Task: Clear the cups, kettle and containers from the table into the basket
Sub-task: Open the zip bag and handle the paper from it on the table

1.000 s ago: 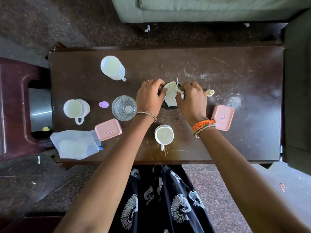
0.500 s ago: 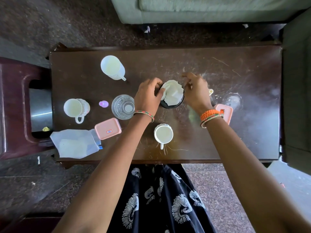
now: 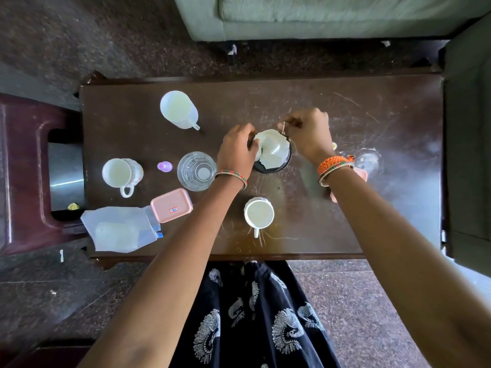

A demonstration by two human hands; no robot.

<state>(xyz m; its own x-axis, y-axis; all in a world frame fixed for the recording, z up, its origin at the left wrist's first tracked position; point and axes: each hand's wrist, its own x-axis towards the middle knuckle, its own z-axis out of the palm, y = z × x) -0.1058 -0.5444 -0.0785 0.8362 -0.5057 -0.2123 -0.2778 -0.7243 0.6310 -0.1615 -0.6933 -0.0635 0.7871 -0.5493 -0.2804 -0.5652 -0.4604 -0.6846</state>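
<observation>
A black container [image 3: 268, 168] stuffed with white paper [image 3: 272, 150] stands mid-table. My left hand [image 3: 236, 152] grips its left rim. My right hand [image 3: 308, 131] is at its far rim, fingers pinched on a thin string [image 3: 283, 128]. A white jug [image 3: 179, 108] stands at the back left. On the left are a white cup [image 3: 121, 172], a clear glass [image 3: 196, 171] and a pink lidded box [image 3: 171, 205]. Another white cup [image 3: 259, 213] sits near the front edge. My right wrist covers most of a second pink box [image 3: 362, 174].
A plastic bag [image 3: 122, 229] hangs over the table's front left corner. A small purple cap [image 3: 164, 166] lies between cup and glass, and a clear glass object [image 3: 369, 160] sits right of my right wrist. A dark red stool [image 3: 21, 168] stands left, a green sofa [image 3: 318, 17] beyond the table.
My right hand has left the container's right side, moved to its far rim and now pinches a string. The paper has settled into the container. My left hand stayed put.
</observation>
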